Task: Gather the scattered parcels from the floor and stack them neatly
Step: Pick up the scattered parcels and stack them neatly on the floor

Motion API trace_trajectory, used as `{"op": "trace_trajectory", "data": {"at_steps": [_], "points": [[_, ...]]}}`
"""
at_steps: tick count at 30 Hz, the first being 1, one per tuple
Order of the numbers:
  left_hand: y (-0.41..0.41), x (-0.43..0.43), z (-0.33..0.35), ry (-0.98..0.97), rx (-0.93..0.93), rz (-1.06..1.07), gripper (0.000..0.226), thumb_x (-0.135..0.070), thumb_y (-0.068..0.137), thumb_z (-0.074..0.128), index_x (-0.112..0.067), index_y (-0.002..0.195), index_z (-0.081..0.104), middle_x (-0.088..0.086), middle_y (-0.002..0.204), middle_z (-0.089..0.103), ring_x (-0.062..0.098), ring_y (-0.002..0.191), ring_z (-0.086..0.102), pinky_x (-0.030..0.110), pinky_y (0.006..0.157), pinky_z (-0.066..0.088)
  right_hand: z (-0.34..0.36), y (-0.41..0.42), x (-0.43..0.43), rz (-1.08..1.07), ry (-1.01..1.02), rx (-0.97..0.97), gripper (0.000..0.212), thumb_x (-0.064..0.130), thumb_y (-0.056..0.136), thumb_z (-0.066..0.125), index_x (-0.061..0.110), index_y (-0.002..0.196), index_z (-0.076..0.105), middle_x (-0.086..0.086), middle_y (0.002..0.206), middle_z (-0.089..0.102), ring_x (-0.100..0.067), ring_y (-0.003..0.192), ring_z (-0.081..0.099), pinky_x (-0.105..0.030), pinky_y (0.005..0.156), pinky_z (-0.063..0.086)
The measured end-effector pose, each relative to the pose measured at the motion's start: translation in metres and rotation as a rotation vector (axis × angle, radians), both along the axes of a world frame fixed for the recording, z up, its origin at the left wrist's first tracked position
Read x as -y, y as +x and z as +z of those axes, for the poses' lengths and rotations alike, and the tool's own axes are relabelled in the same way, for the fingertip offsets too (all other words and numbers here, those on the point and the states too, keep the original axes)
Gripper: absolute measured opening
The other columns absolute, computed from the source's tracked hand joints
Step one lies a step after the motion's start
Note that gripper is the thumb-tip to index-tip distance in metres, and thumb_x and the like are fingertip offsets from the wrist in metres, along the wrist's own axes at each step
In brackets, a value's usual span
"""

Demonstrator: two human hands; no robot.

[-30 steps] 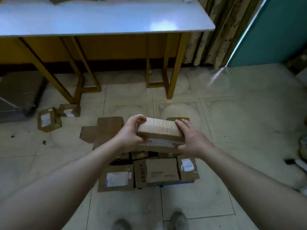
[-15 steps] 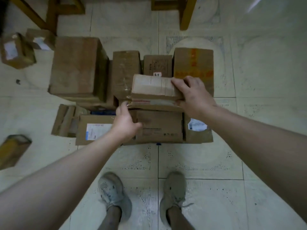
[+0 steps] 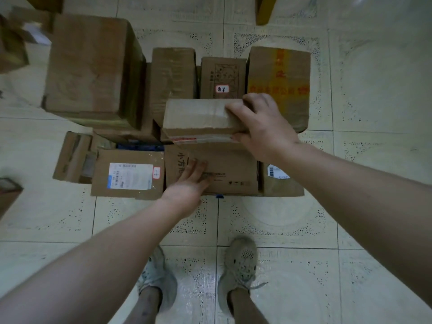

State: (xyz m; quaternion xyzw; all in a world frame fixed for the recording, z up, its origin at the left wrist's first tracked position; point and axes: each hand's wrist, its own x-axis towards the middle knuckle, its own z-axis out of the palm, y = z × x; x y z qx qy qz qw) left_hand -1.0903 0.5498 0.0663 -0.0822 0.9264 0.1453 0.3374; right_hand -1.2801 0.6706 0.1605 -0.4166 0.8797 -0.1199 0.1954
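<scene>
Down on the tiled floor (image 3: 364, 183), right in front of the person's shoes (image 3: 240, 260), there's a cluster of cardboard parcels packed side by side. So the right hand (image 3: 264, 127) grips the right end of the taped parcel (image 3: 198, 115), fingers curled over the far top edge & thumb on the near side. That parcel lies flat on top of the pile, approx in the middle, w/ its near edge over a printed box (image 3: 233, 169) that has black lettering. The left hand (image 3: 191, 181) is flat, fingers straight, resting on that printed box and holding nothing.

Just left of it is a white-label box (image 3: 127, 174). On the right is a barcode box (image 3: 280, 183), partly under the right forearm. Back row, L to R: a big plain box (image 3: 91, 64) (tallest of the lot), a narrow box (image 3: 173, 73), a small sticker box (image 3: 222, 76) w/ a red-edged tag, and an orange-print box (image 3: 280, 76) just behind the right hand. A few more boxes sit at the far left edge, too blurry to say much.
</scene>
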Motion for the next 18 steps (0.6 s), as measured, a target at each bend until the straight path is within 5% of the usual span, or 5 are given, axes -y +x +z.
{"op": "trace_trajectory", "data": {"at_steps": [9,12,18], "points": [[0.001,0.002,-0.024,0.033,-0.106,-0.039,0.084,-0.019,0.088,0.061,-0.036,0.149,0.005,-0.006,0.154,-0.024,0.024,0.14,-0.027,0.054,0.113,0.018,-0.019,0.005,-0.002,-0.062,0.043,0.029,0.063,0.027,0.09,0.063,0.035,0.141,0.028,-0.007,0.151,0.018,-0.026,0.14,0.007,-0.049,0.108,0.028],[0.0,0.0,-0.027,0.029,-0.179,-0.013,0.074,-0.002,0.09,0.048,-0.031,0.149,0.015,0.0,0.158,-0.01,0.026,0.143,-0.018,0.055,0.109,0.03,-0.026,0.007,-0.002,-0.063,0.057,0.019,0.063,0.024,0.089,0.063,0.035,0.141,0.028,-0.006,0.151,0.016,-0.024,0.139,0.005,-0.048,0.106,0.03],[0.015,0.002,-0.022,0.017,-0.278,-0.056,0.056,-0.001,0.092,0.045,-0.012,0.145,0.032,0.01,0.157,0.017,0.029,0.145,0.004,0.051,0.096,0.045,-0.032,0.004,0.001,-0.116,0.059,0.009,0.064,0.029,0.089,0.063,0.034,0.141,0.027,-0.007,0.15,0.017,-0.026,0.139,0.007,-0.05,0.107,0.029]]}}
